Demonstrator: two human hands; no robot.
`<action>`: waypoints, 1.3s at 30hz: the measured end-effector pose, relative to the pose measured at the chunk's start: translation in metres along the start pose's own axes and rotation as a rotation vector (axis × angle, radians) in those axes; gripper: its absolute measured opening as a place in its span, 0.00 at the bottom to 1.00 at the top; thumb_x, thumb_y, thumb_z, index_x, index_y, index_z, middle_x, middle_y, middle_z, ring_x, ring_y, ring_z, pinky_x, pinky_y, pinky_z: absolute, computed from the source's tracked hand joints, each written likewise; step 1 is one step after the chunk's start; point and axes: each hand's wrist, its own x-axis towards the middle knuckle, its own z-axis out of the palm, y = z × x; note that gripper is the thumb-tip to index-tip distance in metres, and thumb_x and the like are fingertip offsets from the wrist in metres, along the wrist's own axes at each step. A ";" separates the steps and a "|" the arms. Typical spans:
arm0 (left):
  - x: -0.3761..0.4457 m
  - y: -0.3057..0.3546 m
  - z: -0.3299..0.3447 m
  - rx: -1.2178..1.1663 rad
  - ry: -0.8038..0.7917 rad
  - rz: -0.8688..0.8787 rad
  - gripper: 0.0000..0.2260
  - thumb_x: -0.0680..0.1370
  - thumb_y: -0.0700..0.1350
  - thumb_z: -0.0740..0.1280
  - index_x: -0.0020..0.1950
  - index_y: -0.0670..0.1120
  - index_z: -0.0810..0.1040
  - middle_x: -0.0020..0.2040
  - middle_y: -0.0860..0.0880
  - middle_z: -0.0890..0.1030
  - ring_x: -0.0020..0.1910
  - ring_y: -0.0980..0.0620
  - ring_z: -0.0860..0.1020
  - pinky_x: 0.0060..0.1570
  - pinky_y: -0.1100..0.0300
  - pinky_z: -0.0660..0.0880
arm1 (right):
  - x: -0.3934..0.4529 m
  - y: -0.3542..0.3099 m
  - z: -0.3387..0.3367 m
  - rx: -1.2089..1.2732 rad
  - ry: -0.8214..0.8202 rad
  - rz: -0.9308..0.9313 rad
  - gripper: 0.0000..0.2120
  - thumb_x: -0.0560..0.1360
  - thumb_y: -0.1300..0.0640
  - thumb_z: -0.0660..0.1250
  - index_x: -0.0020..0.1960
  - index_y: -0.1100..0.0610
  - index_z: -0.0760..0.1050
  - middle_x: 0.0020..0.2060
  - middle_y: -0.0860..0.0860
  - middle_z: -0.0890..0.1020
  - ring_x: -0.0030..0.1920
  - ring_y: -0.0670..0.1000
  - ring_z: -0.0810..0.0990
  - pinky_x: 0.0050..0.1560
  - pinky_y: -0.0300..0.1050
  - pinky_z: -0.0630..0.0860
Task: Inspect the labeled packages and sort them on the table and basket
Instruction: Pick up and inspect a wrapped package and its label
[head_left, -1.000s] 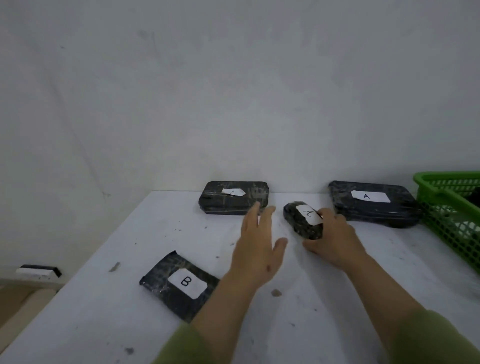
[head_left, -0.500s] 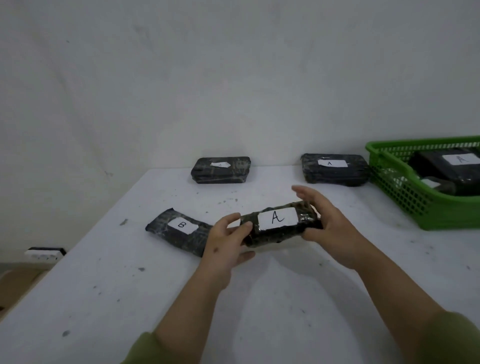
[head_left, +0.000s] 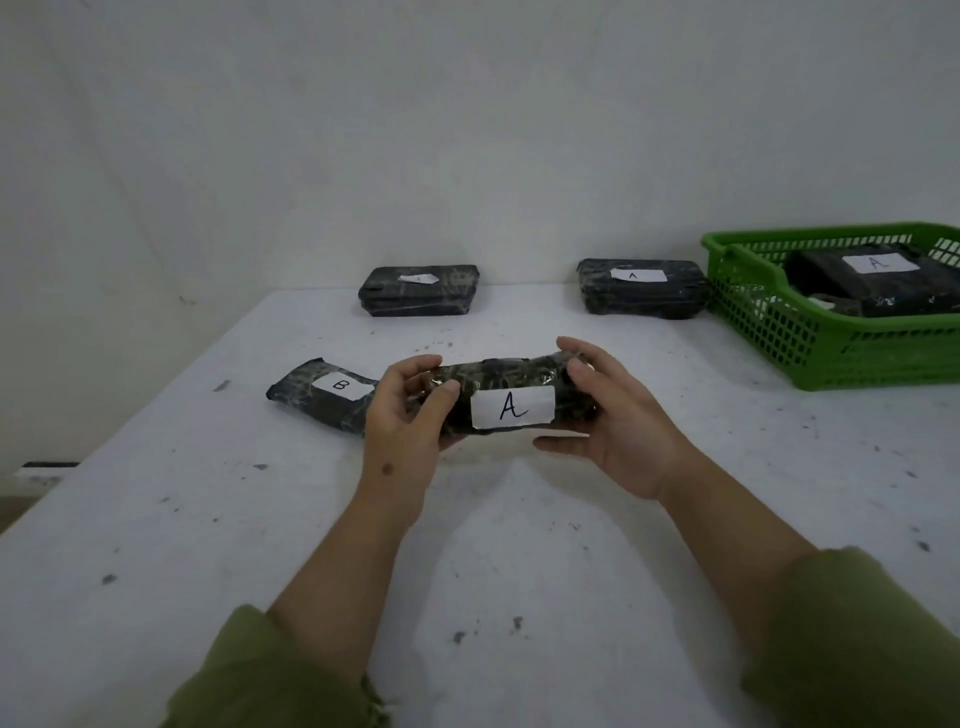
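Note:
A small black wrapped package with a white label "A" is held above the white table, its label facing me. My left hand grips its left end and my right hand grips its right end. Just behind my left hand a flat black package labelled "B" lies on the table. At the back edge sit one black package with an unreadable label and another labelled "A". The green basket at the right holds a black package labelled "A".
A white wall rises right behind the table's far edge. The table's left edge runs diagonally, with floor and a dark-and-white object below it. Other wrapped items lie partly hidden in the basket.
My right hand lifted the small package from the back of the table and brought it toward me. My left hand joined it, and both turned the "A" label up to face me.

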 end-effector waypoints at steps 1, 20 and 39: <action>0.000 -0.001 0.000 0.008 0.012 0.008 0.08 0.77 0.35 0.63 0.52 0.47 0.75 0.48 0.47 0.75 0.37 0.63 0.80 0.42 0.54 0.82 | -0.001 0.001 0.000 -0.005 -0.021 0.001 0.14 0.77 0.55 0.62 0.62 0.48 0.73 0.49 0.54 0.80 0.47 0.59 0.80 0.50 0.59 0.79; 0.004 -0.003 -0.004 0.055 0.023 0.027 0.05 0.78 0.40 0.64 0.50 0.49 0.77 0.48 0.46 0.79 0.40 0.57 0.82 0.38 0.54 0.82 | -0.002 -0.001 -0.005 0.028 -0.113 -0.057 0.21 0.66 0.60 0.68 0.59 0.56 0.74 0.50 0.58 0.82 0.46 0.60 0.83 0.43 0.49 0.82; 0.005 -0.010 -0.007 0.048 -0.072 -0.040 0.20 0.75 0.39 0.67 0.67 0.43 0.72 0.56 0.44 0.80 0.47 0.54 0.82 0.43 0.59 0.80 | -0.004 -0.004 -0.008 -0.169 -0.060 -0.122 0.25 0.62 0.57 0.72 0.59 0.50 0.74 0.43 0.58 0.85 0.37 0.56 0.85 0.37 0.44 0.81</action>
